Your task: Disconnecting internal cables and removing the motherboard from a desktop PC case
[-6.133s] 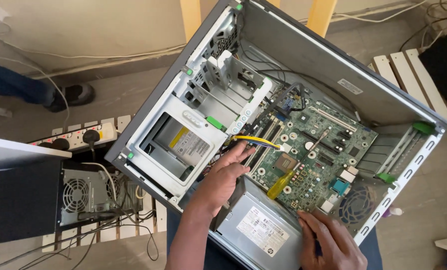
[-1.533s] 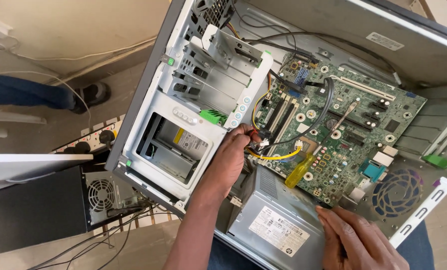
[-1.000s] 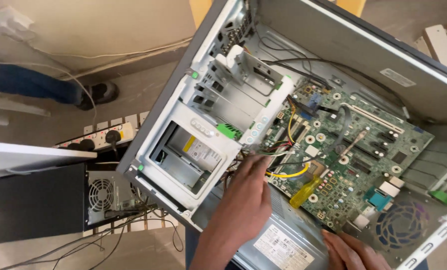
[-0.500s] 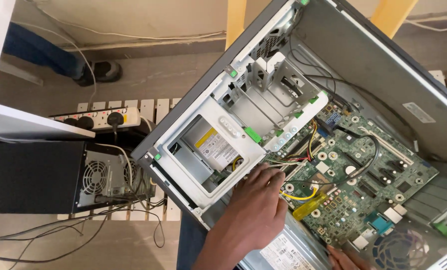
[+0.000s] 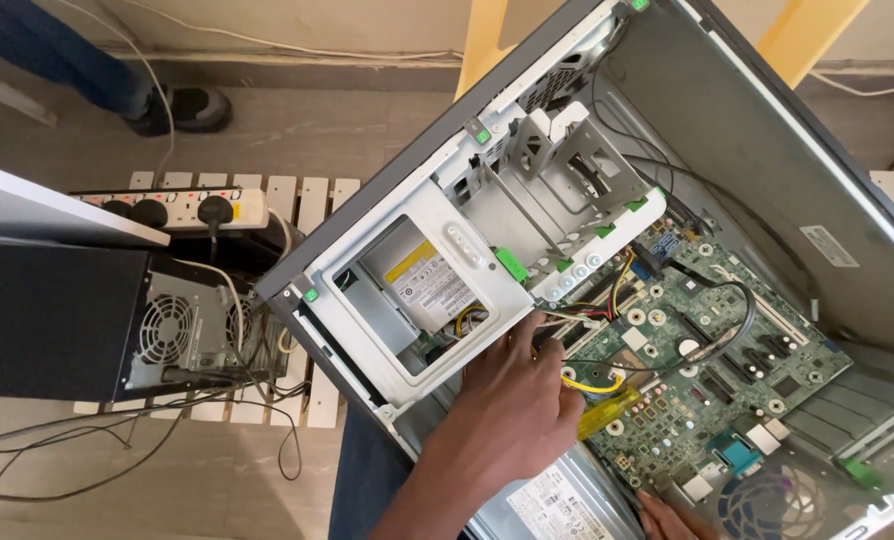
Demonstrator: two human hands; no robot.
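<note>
Yellow cables (image 5: pixel 595 382) beside the green motherboard (image 5: pixel 707 390) are being pinched by the left hand (image 5: pixel 512 415); right hand (image 5: pixel 672 518) mostly hidden, grip unclear. Yanking could easily bend connector pins.

Wooden slat pallet (image 5: pixel 285 200), power strip (image 5: pixel 172 210), black computer tower (image 5: pixel 87 325)

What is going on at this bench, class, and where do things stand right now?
A person works inside an open desktop computer case that lies tilted with its side panel off. The left hand reaches in at the edge of the white drive cage, fingers among the yellow cables over the green motherboard. The right hand, only partly in view, rests near the grey power supply. Another computer and a power strip sit to the left.
</note>
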